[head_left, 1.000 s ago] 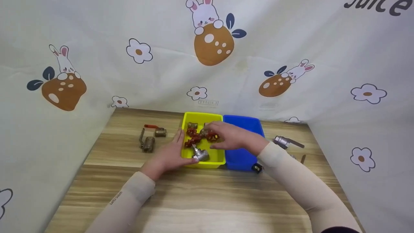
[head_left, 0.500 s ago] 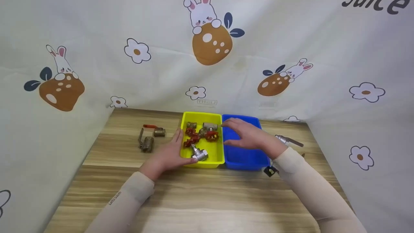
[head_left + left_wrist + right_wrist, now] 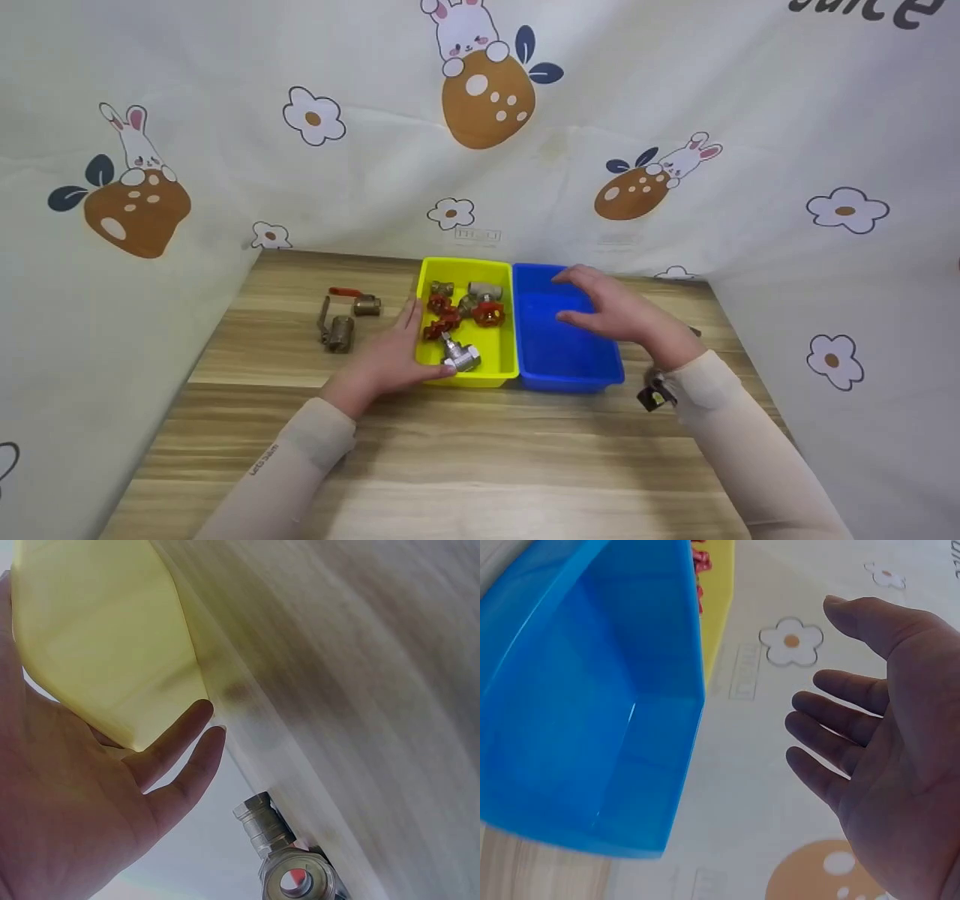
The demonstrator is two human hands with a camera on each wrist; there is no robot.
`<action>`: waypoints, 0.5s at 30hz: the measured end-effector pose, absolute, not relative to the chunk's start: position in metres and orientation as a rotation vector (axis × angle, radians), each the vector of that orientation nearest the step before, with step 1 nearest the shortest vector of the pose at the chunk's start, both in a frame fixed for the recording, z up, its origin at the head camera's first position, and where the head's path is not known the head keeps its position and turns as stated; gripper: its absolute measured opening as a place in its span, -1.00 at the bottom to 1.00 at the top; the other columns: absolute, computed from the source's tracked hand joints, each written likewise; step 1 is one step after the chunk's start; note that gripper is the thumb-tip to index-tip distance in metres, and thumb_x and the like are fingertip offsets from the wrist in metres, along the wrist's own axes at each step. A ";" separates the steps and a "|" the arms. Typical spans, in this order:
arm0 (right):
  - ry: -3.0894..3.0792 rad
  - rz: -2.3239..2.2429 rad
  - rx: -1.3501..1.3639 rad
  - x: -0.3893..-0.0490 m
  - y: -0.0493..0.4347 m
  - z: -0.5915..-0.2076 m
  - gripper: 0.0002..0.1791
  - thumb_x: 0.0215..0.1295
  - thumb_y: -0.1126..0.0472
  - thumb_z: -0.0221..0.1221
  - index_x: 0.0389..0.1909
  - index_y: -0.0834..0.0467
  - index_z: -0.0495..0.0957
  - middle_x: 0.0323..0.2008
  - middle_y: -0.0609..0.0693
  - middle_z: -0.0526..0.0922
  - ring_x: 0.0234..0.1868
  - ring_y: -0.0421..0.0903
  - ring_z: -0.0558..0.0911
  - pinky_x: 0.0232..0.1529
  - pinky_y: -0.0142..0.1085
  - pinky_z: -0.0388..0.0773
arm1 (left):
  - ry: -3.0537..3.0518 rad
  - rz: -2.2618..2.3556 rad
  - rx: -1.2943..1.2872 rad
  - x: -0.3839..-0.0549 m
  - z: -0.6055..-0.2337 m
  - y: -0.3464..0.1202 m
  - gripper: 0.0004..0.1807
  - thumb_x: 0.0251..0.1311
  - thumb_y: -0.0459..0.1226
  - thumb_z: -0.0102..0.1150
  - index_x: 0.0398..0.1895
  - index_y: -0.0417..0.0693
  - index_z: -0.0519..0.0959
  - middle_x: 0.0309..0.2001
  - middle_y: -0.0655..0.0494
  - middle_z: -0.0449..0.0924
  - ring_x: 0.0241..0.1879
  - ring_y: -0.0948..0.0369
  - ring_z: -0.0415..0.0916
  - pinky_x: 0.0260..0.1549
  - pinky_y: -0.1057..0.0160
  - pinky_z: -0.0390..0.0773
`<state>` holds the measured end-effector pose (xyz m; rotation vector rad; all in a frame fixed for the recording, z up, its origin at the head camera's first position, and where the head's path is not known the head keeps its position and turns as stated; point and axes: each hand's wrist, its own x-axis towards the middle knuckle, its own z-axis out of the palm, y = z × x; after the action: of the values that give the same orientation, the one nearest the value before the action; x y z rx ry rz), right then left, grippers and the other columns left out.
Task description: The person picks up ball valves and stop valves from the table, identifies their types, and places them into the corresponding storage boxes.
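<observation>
My left hand [image 3: 386, 364] lies against the left side of the yellow bin [image 3: 516, 352], fingers extended along the wall and thumb over the front corner. In the left wrist view those straight fingers [image 3: 184, 742] are beside the bin's wall. Inside the bin lie several valves: a silver one [image 3: 461, 355] near my thumb, one with a red handwheel [image 3: 489, 314] at the right, and more red handwheels [image 3: 442, 325] at the left. My right hand [image 3: 619, 309] hovers over the right part of the blue bin [image 3: 559, 352], fingers spread and holding nothing; the right wrist view shows its bare palm [image 3: 900, 742].
Two ball valves stand left of the yellow bin on the wooden table [image 3: 480, 465]: one with a red lever [image 3: 367, 304], one with a dull lever [image 3: 340, 334]. Another lever end [image 3: 695, 331] shows behind my right wrist. A printed cloth [image 3: 360, 187] walls in the table.
My right hand has come away from the valves in the yellow bin and moved right over the blue bin, uncovering a handwheel valve. The left hand keeps its place at the yellow bin.
</observation>
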<state>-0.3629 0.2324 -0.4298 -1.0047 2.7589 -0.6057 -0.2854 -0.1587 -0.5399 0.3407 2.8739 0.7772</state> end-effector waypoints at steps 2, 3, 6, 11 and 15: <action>2.763 -0.623 -0.993 -0.362 0.239 -0.431 -0.32 0.55 -0.07 0.38 0.54 0.11 0.46 0.50 0.15 0.52 0.49 0.22 0.51 0.48 0.27 0.47 | 2.867 0.786 0.335 -0.285 -0.539 -0.159 0.57 0.08 0.59 0.35 0.85 -0.08 -0.23 0.82 -0.08 -0.42 0.53 -0.36 0.36 0.31 -0.31 0.59; 2.767 -0.632 -0.990 -0.362 0.242 -0.432 -0.32 0.56 -0.06 0.38 0.54 0.13 0.47 0.49 0.16 0.53 0.49 0.23 0.52 0.48 0.27 0.47 | 2.863 0.788 0.333 -0.285 -0.539 -0.159 0.57 0.08 0.58 0.35 0.85 -0.07 -0.24 0.82 -0.07 -0.42 0.54 -0.36 0.34 0.33 -0.32 0.57; 2.779 -0.664 -0.997 -0.361 0.251 -0.434 -0.32 0.56 -0.06 0.38 0.52 0.19 0.48 0.46 0.20 0.55 0.47 0.26 0.54 0.46 0.28 0.48 | 2.860 0.778 0.335 -0.285 -0.539 -0.159 0.57 0.09 0.59 0.34 0.85 -0.07 -0.25 0.82 -0.08 -0.42 0.55 -0.36 0.33 0.34 -0.32 0.56; 2.797 -0.727 -1.013 -0.360 0.265 -0.436 -0.34 0.54 -0.01 0.41 0.47 0.25 0.50 0.41 0.25 0.59 0.44 0.30 0.56 0.46 0.30 0.48 | 2.867 0.756 0.342 -0.287 -0.542 -0.160 0.57 0.09 0.60 0.31 0.85 -0.05 -0.28 0.83 -0.06 -0.43 0.55 -0.34 0.35 0.33 -0.30 0.58; 2.815 -0.756 -0.961 -0.358 0.278 -0.439 -0.34 0.56 -0.01 0.40 0.49 0.24 0.49 0.44 0.23 0.56 0.49 0.32 0.52 0.48 0.33 0.44 | 2.863 0.769 0.338 -0.288 -0.542 -0.159 0.57 0.09 0.60 0.32 0.85 -0.01 -0.29 0.82 -0.03 -0.46 0.56 -0.34 0.33 0.37 -0.31 0.54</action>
<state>-0.3585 0.2779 -0.4390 -0.9613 2.8153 -0.7565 -0.2876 -0.1590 -0.5425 0.3378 2.8627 0.7690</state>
